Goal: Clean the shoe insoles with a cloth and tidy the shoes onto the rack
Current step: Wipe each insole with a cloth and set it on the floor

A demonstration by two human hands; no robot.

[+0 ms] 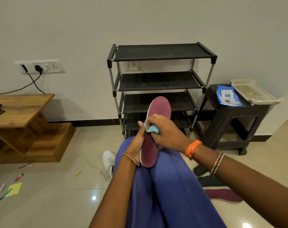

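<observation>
Left grip: left hand [136, 142] curls round the near half of the insole [154, 129], thumb up along its left edge, holding it tilted over the lap.
Right grip: right hand [164, 129] pinches a bunched blue cloth [152, 129] and presses it on the insole's purple face, about midway along.
Insole: purple top, pale edge; heel end rests on the thigh, toe end points up and away toward the rack [159, 83].
Lap: blue trousers [164, 186] fill the near centre; bangles on both wrists, an orange thread band on the right one.
Floor, right: a second purple insole [222, 195] lies flat beside the right leg; two dark shoes [205, 176] lie just beyond it, partly hidden by the forearm.
Floor, left: a white shoe [108, 160] with loose laces lies beside the left leg; small scraps and a yellow paper [15, 189] are scattered further left.
Rack: black, four tiers, standing against the wall straight ahead.
Stool: dark woven stool [230, 120] right of the rack, carrying a blue wipes pack [227, 96] and a white tray [253, 92].
Wooden unit: low shelf unit [24, 129] at left, below a wall socket [41, 66] with a black cable plugged in.
</observation>
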